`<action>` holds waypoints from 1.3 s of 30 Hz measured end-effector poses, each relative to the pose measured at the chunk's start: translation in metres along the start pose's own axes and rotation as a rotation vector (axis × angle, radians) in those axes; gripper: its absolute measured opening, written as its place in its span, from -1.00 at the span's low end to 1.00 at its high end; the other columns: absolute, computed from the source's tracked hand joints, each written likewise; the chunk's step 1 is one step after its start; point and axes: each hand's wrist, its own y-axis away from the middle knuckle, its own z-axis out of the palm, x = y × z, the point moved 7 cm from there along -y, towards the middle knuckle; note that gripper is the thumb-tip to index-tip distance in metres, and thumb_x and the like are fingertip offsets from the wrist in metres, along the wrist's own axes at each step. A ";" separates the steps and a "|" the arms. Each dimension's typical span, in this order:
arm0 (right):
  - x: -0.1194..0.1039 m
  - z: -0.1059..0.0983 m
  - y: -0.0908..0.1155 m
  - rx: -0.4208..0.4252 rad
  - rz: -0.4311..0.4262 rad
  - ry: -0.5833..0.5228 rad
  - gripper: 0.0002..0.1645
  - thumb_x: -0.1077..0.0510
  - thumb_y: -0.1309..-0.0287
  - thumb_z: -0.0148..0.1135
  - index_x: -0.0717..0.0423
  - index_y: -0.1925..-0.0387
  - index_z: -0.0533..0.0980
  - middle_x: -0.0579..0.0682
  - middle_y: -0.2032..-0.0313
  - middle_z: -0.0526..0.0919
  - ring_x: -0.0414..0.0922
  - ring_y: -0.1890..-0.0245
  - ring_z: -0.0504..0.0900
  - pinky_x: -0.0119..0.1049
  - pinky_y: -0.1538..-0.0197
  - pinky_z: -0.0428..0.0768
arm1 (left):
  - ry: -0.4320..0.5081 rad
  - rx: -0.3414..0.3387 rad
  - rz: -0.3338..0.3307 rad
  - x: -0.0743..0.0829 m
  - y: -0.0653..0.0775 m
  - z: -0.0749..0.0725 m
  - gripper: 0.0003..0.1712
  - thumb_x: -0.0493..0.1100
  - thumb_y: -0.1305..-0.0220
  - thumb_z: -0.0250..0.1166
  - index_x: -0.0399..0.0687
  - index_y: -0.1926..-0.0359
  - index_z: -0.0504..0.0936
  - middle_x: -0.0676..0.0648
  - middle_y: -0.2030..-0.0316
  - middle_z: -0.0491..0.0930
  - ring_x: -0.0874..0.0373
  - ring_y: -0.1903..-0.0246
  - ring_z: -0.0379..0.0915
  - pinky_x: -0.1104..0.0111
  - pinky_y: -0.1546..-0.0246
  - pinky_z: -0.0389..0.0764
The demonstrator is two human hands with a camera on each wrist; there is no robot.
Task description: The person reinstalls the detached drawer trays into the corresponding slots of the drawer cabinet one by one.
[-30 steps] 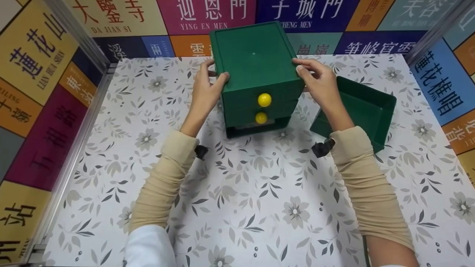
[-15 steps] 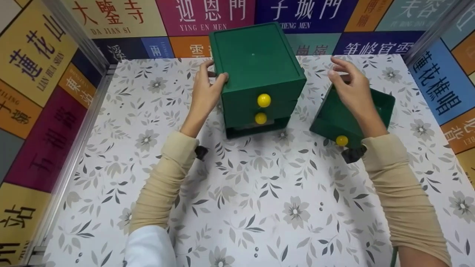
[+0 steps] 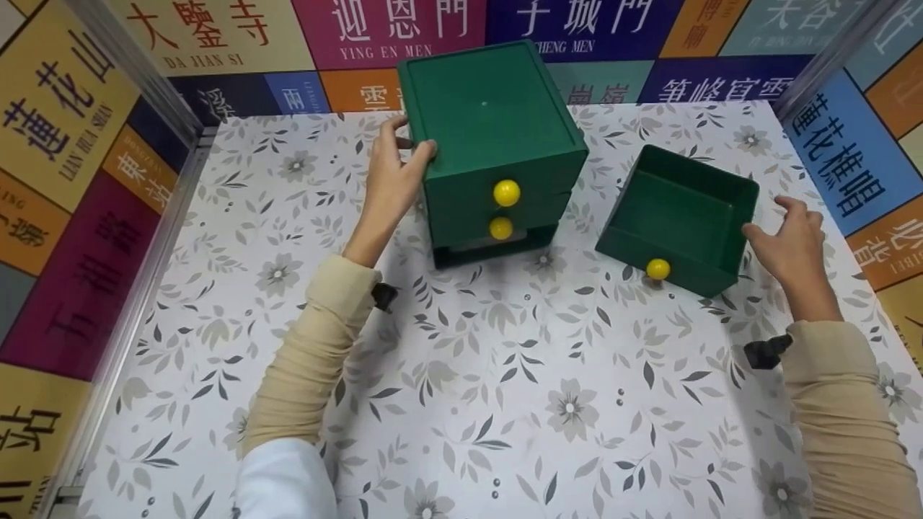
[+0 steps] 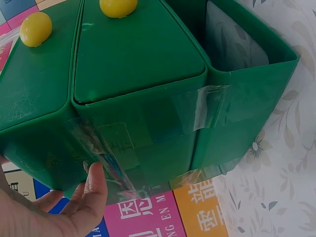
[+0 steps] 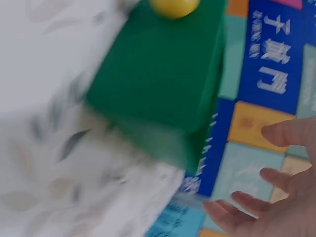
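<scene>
Left hand (image 3: 393, 173) is gripping cabinet (image 3: 490, 108) at its 9 o'clock edge; right hand (image 3: 792, 245), fingers loosely spread, empty, is hovering beside drawer (image 3: 678, 223) at cabinet's 4 o'clock, likely light, stiff, slick, best pinched by opposite sides.

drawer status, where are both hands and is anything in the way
Left hand holds cabinet by its left side. Right hand open, right of drawer. Drawer out on table, bottom slot open. Nothing between drawer and cabinet.
</scene>
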 end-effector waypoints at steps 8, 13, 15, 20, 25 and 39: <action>0.042 0.026 0.001 -0.151 0.102 -0.097 -0.05 -0.18 -0.24 -0.22 0.28 -0.35 -0.36 0.49 -0.18 0.15 -0.14 0.33 0.62 -0.26 0.18 0.60 | 0.000 -0.001 -0.004 -0.001 0.000 0.000 -0.36 0.10 -0.19 0.06 0.12 -0.27 0.15 -0.04 -0.02 0.33 0.25 0.08 0.28 0.40 0.14 0.42; 0.044 0.035 -0.002 -0.132 0.108 -0.134 -0.12 -0.15 -0.25 -0.24 0.29 -0.36 -0.24 0.45 -0.16 0.20 -0.37 0.50 0.51 -0.33 0.31 0.61 | 0.003 0.001 0.011 -0.001 0.000 0.000 -0.37 0.10 -0.19 0.05 0.12 -0.27 0.16 -0.03 -0.05 0.32 0.26 0.08 0.28 0.42 0.14 0.41; 0.043 0.037 -0.004 -0.114 0.101 -0.096 -0.15 -0.12 -0.24 -0.23 0.31 -0.35 -0.18 0.42 -0.12 0.26 -0.33 0.48 0.49 -0.38 0.37 0.57 | -0.001 0.000 0.021 0.000 0.000 0.001 -0.37 0.10 -0.19 0.05 0.12 -0.27 0.15 -0.02 -0.07 0.31 0.27 0.08 0.28 0.43 0.14 0.40; 0.043 0.039 -0.007 -0.081 0.075 -0.031 -0.27 0.01 -0.24 -0.24 0.35 -0.32 -0.06 0.38 -0.02 0.34 -0.23 0.45 0.47 -0.40 0.44 0.53 | -0.008 0.001 0.039 0.000 0.000 0.001 -0.37 0.11 -0.19 0.04 0.12 -0.27 0.16 -0.01 -0.09 0.30 0.29 0.08 0.28 0.44 0.15 0.39; 0.042 0.038 -0.008 -0.070 0.052 -0.044 -0.30 0.04 -0.26 -0.26 0.36 -0.31 -0.04 0.41 -0.02 0.30 -0.01 0.28 0.49 -0.37 0.44 0.58 | -0.008 0.002 0.032 0.000 -0.001 0.000 -0.37 0.10 -0.20 0.05 0.11 -0.27 0.16 -0.01 -0.09 0.30 0.28 0.08 0.28 0.44 0.15 0.38; 0.027 0.031 0.012 -0.011 -0.050 0.010 -0.36 0.07 -0.24 -0.23 0.38 -0.25 0.10 0.35 0.09 0.38 0.13 0.20 0.48 -0.44 0.47 0.52 | 0.008 -0.010 0.030 0.001 0.000 -0.001 -0.38 0.08 -0.21 0.05 0.08 -0.27 0.16 -0.02 -0.10 0.30 0.27 0.07 0.28 0.43 0.13 0.41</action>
